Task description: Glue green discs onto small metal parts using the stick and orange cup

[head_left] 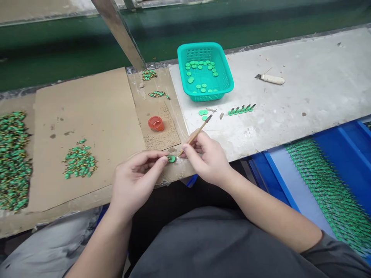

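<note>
Between the thumb and fingers of my left hand is a small figurine on a round green base, held at the table's front edge. My right hand is closed round a thin wooden brush. Its dark tip points up and away, while the bare handle end is close to the green base. Beyond the brush lie a few loose green discs. A red cup with liquid in it stands on a speckled cardboard piece. To the right, several figurines on green bases stand in a row.
A teal basket holding green discs stands behind my hands. A knife lies back right. Green-and-gold pieces form a small pile and a large heap on the left. Many based figurines fill a blue tray lower right.
</note>
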`<state>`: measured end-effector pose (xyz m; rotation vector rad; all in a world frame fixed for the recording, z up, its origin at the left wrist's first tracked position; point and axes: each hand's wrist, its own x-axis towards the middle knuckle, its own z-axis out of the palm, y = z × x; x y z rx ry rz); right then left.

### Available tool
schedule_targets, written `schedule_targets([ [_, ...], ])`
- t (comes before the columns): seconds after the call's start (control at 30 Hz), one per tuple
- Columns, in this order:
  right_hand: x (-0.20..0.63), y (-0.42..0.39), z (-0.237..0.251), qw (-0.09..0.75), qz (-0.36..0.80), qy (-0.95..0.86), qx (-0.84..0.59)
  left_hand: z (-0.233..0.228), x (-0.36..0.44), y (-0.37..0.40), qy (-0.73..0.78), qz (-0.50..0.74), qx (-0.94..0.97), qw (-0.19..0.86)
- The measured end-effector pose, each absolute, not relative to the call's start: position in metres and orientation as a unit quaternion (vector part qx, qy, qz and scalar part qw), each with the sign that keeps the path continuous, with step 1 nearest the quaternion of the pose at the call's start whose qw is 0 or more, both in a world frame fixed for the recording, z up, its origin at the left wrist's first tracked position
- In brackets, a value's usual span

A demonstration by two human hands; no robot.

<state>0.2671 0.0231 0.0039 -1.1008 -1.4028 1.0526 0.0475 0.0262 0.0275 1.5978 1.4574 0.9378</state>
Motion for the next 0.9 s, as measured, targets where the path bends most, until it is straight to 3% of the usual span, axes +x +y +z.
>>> schedule_targets([
  [0.4, 0.264, 0.019, 0.005, 0.533, 0.501, -0.515, -0.447, 0.07, 0.037, 0.032, 0.522, 0.351, 0.525, 0.574],
  [0.9, 0.262, 0.019, 0.003, 0.541, 0.511, -0.506, -0.436, 0.078, 0.046, 0.03, 0.479, 0.361, 0.491, 0.631],
])
